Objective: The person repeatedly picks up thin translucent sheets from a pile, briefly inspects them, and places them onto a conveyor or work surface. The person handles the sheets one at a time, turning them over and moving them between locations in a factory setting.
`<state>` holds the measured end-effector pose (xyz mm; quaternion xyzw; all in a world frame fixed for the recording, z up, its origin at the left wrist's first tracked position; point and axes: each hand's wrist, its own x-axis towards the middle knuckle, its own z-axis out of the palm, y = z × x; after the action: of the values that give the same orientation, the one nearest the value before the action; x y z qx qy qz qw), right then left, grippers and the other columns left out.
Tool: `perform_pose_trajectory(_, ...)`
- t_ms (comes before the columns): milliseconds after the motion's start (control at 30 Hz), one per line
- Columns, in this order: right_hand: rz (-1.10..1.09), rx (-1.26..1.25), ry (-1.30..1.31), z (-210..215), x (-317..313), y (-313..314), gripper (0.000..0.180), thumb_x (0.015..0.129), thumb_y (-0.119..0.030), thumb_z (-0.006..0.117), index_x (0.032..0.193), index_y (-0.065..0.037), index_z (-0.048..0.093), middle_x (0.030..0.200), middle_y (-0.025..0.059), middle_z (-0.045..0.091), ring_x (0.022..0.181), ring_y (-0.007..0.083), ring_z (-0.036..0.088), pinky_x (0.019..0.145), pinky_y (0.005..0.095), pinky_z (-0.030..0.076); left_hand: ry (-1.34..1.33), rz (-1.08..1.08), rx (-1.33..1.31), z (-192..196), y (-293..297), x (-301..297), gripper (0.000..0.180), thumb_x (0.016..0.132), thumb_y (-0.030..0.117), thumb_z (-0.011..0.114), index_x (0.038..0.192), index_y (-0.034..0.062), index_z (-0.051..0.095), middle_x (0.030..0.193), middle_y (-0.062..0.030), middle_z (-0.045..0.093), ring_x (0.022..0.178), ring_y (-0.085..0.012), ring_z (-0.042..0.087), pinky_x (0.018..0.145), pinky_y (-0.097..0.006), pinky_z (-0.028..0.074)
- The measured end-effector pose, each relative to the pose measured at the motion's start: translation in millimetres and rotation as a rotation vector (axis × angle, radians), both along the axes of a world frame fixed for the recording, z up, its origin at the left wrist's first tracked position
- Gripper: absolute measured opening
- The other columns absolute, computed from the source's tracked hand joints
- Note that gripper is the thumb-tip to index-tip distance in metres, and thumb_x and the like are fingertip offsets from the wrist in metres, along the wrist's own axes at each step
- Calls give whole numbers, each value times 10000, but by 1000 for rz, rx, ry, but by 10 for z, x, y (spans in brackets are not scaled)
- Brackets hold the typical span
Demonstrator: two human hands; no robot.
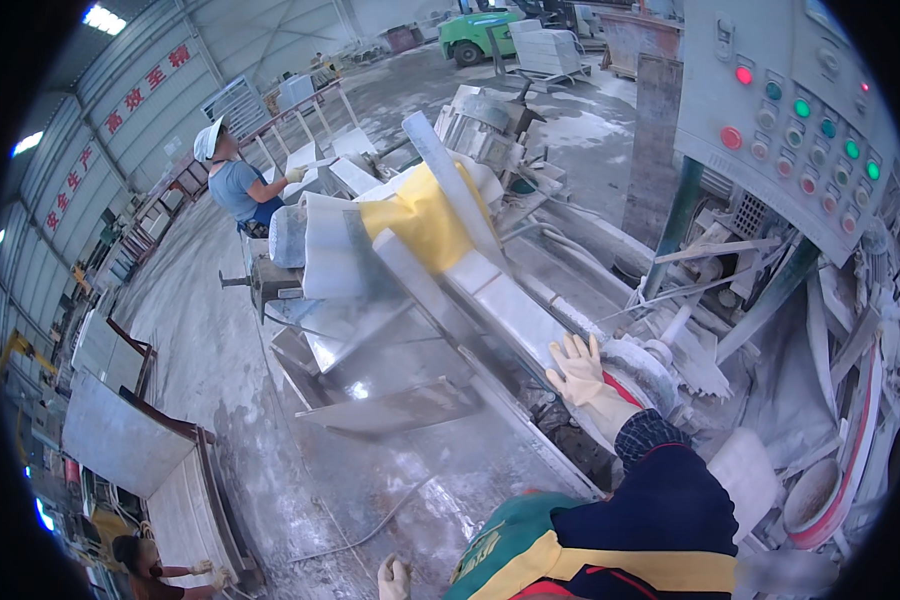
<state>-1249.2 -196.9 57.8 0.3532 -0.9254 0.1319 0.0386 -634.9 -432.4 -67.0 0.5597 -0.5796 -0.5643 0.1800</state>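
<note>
My right hand (577, 368) wears a pale work glove. It lies flat with fingers spread on the near end of a long white stone strip (505, 300) that runs along the cutting machine's bed. A round grey guard (642, 362) sits just to its right. My left hand (394, 578), also gloved, hangs low at the bottom edge beside my green and yellow jacket. It is only partly in view and its grip is not visible. A second white strip (450, 185) leans over a yellow cover (420, 220) farther up the machine.
A grey control panel (790, 110) with red and green buttons stands upper right, with a toothed saw blade (698, 368) below it. A person in a white cap (232, 180) works at the machine's far end and another (150, 570) crouches lower left by racked slabs (120, 430). The floor is wet and a green forklift (475, 35) stands far back.
</note>
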Motion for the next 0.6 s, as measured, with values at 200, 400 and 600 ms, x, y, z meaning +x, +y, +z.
perform_pose_trajectory(200, 104, -61, -2, 46, -289, -329, 629, 950, -448, 560, 1470, -100, 498, 1531, 196, 438, 1456, 385, 334, 1237, 578, 145, 6, -9, 3, 356, 74, -176, 413, 1057, 236, 504, 1411, 24, 494, 1009, -120, 740, 853, -207, 723, 735, -318, 575)
perform_pose_trajectory(400, 122, -41, 31, 20, -608, -801, 627, 965, -479, 534, 1486, -131, 509, 1556, 203, 442, 1451, 400, 353, 1234, 551, 163, -99, 81, 30, 275, 185, 117, 401, 1056, 249, 502, 1399, 42, 498, 1040, -118, 736, 868, -224, 728, 752, -332, 584)
perform_pose_trajectory(600, 102, -47, 73, -5, -880, -1284, 593, 963, -444, 555, 1470, -139, 518, 1525, 176, 466, 1416, 405, 385, 1223, 557, 203, -56, 167, 27, 559, 579, 111, 418, 1054, 258, 517, 1404, 31, 490, 1042, -146, 728, 880, -227, 727, 755, -331, 583)
